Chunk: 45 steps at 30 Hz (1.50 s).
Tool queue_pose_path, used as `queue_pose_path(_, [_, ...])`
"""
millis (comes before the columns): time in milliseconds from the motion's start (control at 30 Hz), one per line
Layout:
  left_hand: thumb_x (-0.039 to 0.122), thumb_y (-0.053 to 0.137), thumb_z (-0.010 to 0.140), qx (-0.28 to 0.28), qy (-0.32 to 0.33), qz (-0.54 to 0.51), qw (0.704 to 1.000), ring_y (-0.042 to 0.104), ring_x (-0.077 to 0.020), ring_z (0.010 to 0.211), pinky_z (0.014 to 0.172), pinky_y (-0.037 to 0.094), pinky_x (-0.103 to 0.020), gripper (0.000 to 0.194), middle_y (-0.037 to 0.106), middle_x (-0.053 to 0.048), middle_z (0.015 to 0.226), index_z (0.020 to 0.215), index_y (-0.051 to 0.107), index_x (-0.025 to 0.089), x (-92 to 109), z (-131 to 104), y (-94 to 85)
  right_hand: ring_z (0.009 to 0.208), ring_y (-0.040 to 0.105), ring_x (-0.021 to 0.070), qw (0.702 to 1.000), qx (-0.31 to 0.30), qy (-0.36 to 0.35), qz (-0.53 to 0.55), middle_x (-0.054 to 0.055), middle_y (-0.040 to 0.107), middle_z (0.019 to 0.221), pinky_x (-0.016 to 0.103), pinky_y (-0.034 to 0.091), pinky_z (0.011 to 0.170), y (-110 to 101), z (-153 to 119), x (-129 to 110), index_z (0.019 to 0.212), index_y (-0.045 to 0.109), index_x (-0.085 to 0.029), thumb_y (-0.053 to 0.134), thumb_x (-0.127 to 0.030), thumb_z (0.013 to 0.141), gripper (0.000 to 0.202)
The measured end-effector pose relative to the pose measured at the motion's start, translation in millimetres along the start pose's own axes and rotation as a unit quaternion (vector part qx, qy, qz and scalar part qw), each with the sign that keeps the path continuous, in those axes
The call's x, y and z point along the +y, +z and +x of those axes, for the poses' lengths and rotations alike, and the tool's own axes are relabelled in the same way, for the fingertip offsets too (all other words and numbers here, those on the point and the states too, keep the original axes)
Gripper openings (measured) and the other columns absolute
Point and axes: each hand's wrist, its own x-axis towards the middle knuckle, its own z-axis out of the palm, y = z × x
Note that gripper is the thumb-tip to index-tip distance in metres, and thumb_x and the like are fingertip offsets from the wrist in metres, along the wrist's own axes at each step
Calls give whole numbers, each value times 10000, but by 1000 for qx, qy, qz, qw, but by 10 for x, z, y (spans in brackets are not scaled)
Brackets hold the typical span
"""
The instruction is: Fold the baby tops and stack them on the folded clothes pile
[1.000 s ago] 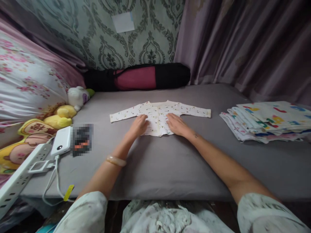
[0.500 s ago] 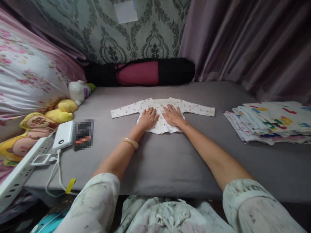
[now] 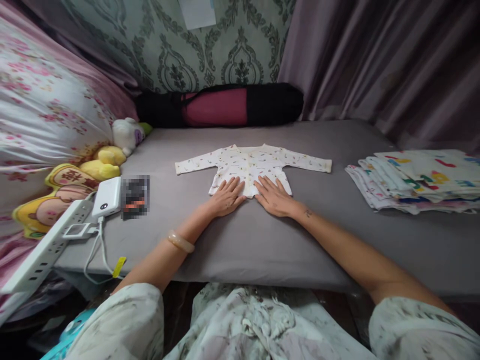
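A small white long-sleeved baby shirt with a scattered print lies spread flat on the grey sheet, its sleeves stretched out to both sides and its neckline away from me. My left hand rests palm down on the lower left part of the shirt, fingers extended over the hem. On the lower right part lies my right hand, also flat with its fingers apart. A stretch of the front placket shows between the two hands. Neither hand grips the cloth.
Folded printed cloths are stacked at the right. On the left are a white power bank, a power strip, cables and plush toys. A long black and red bag lies along the back wall.
Both hands have slid down the shirt toward me, from its middle to the hem. More of the chest is uncovered, and the lower corners are spread wider.
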Motion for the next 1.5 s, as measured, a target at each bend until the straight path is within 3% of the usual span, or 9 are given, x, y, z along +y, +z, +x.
queue_pose_path(133, [514, 259, 981, 7, 40, -8, 999, 157, -276, 1464, 1168, 161, -473, 597, 252, -153, 1565, 1466, 326, 174, 93, -245, -12, 1455, 156, 286, 1000, -6, -13, -5, 123, 235, 1574, 519, 123, 1163, -64, -259, -113, 1487, 321, -164, 289, -424, 978, 573])
queue_pose_path(233, [504, 291, 976, 22, 88, -26, 996, 312, -276, 1409, 1135, 252, -424, 540, 410, -146, 1482, 1366, 468, 176, 207, -392, -131, 1377, 344, 290, 999, 3, -36, -13, 138, 418, 1480, 476, 228, 1132, -193, -352, -187, 1367, 494, -168, 370, -374, 969, 465])
queue_pose_path(367, [423, 315, 981, 14, 81, -84, 993, 639, -213, 957, 853, 461, -316, 404, 691, -85, 994, 985, 660, 213, 351, -419, -355, 1091, 561, 240, 998, 50, -46, -17, 117, 651, 1100, 393, 374, 1000, -342, -238, -274, 1059, 657, -174, 432, -262, 955, 264])
queue_pose_path(467, [335, 373, 949, 69, -16, -104, 992, 611, -174, 687, 654, 440, -274, 327, 661, -37, 741, 814, 644, 212, 384, -282, -424, 1089, 530, 231, 994, 88, -56, 11, 103, 629, 1099, 343, 401, 946, -331, -44, -287, 1108, 622, -170, 513, -223, 915, 228])
queue_pose_path(667, [143, 442, 814, 169, -120, -157, 966, 599, -184, 706, 670, 441, -295, 242, 677, -41, 768, 917, 655, 192, 348, 115, -250, 974, 570, 184, 994, 58, -48, 79, 68, 635, 1039, 285, 418, 868, -206, 206, -167, 1027, 650, -178, 542, -172, 876, 186])
queue_pose_path(1133, [62, 429, 728, 214, -79, -215, 950, 545, -171, 770, 729, 466, -307, 199, 575, -25, 780, 835, 520, 203, 247, 93, 48, 794, 575, 138, 975, 104, -46, 192, 59, 613, 963, 267, 448, 798, -95, 182, -39, 940, 660, -170, 548, -164, 816, 168])
queue_pose_path(1233, [68, 466, 725, 208, -47, -200, 956, 534, -177, 815, 759, 463, -319, 205, 562, -28, 829, 866, 516, 207, 273, 67, 37, 767, 583, 143, 953, 146, 19, 266, 42, 654, 880, 272, 452, 762, -39, 237, 4, 850, 673, -184, 529, -235, 839, 153])
queue_pose_path(1333, [177, 563, 777, 190, -28, -180, 965, 531, -198, 872, 789, 462, -347, 105, 566, -44, 889, 873, 533, 210, 307, 44, 17, 730, 587, 148, 893, 189, 97, 396, 16, 668, 795, 268, 457, 703, 18, 290, 70, 837, 666, -185, 539, -356, 818, 214])
queue_pose_path(1500, [305, 635, 822, 145, -27, -124, 981, 527, -234, 917, 805, 463, -373, 117, 594, -66, 925, 873, 584, 211, 354, 43, 0, 629, 553, 126, 820, 182, 152, 522, -11, 641, 713, 232, 430, 578, 42, 311, 109, 871, 663, -180, 599, -465, 740, 320])
